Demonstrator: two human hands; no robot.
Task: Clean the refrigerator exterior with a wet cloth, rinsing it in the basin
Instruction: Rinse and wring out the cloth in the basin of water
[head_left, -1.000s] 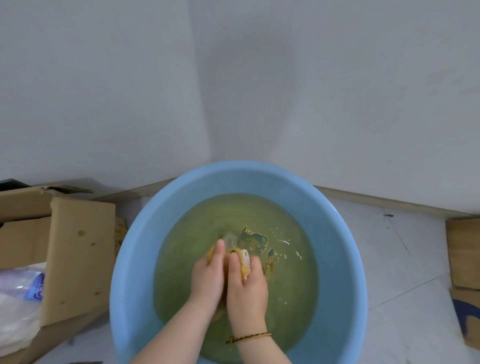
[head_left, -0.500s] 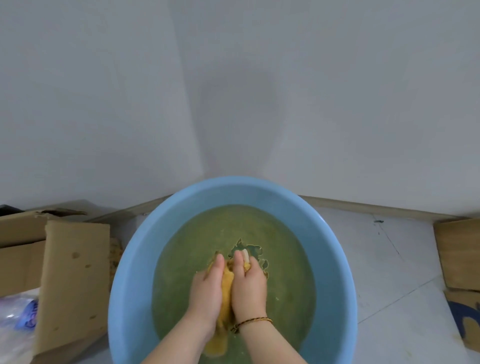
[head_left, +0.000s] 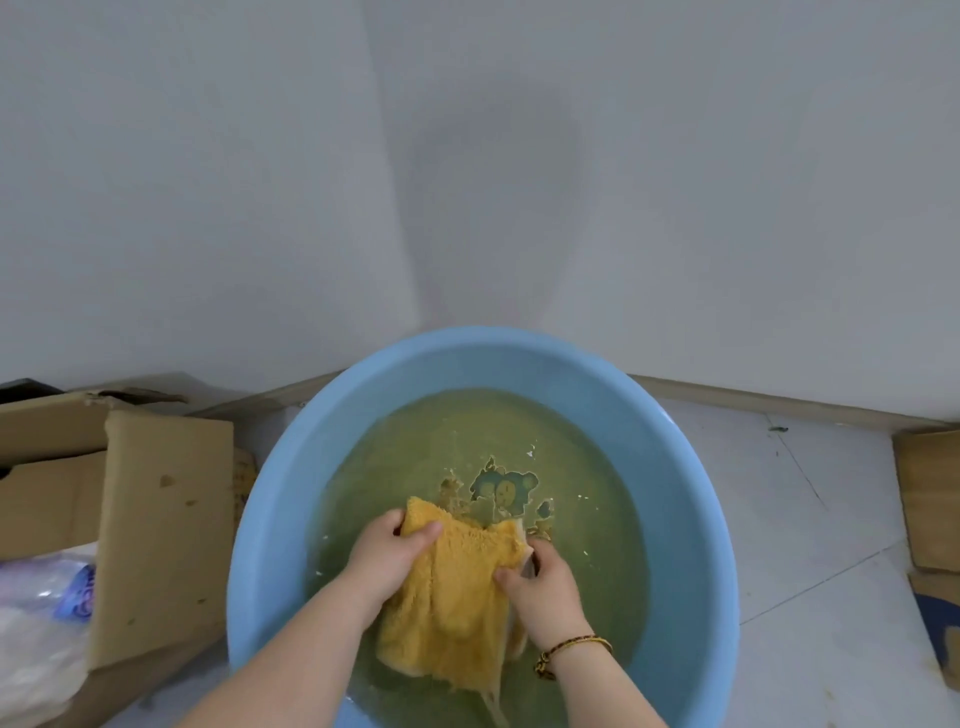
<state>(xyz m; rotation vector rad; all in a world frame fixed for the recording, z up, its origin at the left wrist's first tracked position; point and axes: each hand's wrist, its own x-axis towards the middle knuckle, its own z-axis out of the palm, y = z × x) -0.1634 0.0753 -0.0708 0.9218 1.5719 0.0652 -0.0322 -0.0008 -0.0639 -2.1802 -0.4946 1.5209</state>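
Observation:
A round blue basin (head_left: 691, 499) stands on the floor in front of me, filled with murky greenish water. A fluffy yellow cloth (head_left: 457, 587) hangs spread out over the water, its lower edge dipping in. My left hand (head_left: 387, 558) grips the cloth's upper left corner. My right hand (head_left: 543, 582), with a beaded bracelet at the wrist, grips its upper right corner. A cartoon print shows on the basin's bottom beyond the cloth. No refrigerator is in view.
An open cardboard box (head_left: 156, 519) with a plastic bag (head_left: 41, 613) inside stands close to the basin's left side. More cardboard (head_left: 930, 499) lies at the right edge. A grey-white wall corner rises behind the basin, above a tiled floor (head_left: 810, 530).
My hands were pressed together, rubbing the bunched cloth in the water. They have moved apart and lifted the cloth, which is now spread open between them.

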